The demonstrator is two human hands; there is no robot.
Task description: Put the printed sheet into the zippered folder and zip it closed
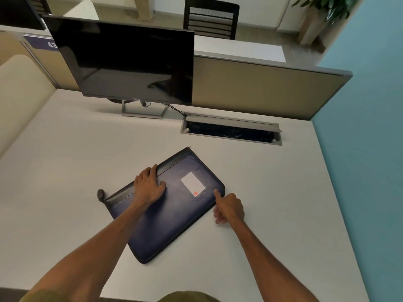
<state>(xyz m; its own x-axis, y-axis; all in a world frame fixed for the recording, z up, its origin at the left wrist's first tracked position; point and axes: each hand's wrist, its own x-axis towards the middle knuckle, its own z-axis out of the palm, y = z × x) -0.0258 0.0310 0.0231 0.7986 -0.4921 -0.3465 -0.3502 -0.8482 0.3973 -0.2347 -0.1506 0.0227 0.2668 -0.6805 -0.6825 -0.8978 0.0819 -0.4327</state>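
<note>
Forearms reach to centre frame: left hand [149, 186] spread flat on zippered folder [168, 205], right hand [229, 209] curled, forefinger touching its edge; sheet unseen, zip state unclear
</note>
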